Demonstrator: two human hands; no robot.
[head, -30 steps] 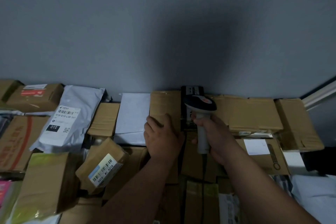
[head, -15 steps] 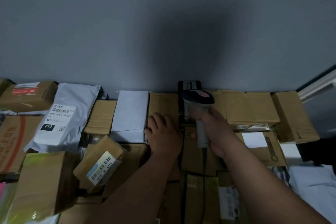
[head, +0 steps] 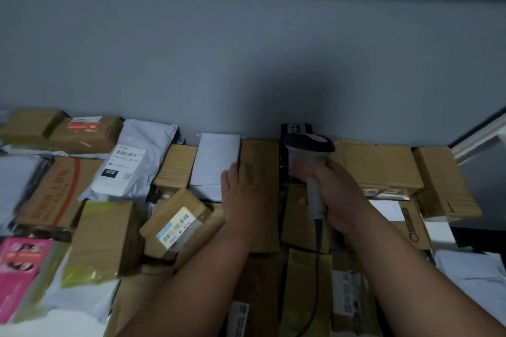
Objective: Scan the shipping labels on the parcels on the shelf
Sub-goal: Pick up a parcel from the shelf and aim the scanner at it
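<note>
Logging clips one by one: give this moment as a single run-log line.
right hand: grips barcode scanner, aimed at black parcel | left hand: rests on cardboard box | label scan: unconfirmed

We see matt brown cardboard boxes (head: 379,165) and a smooth grey plastic mailer (head: 131,164). The scanner (head: 310,156) looks like glossy plastic.
</note>
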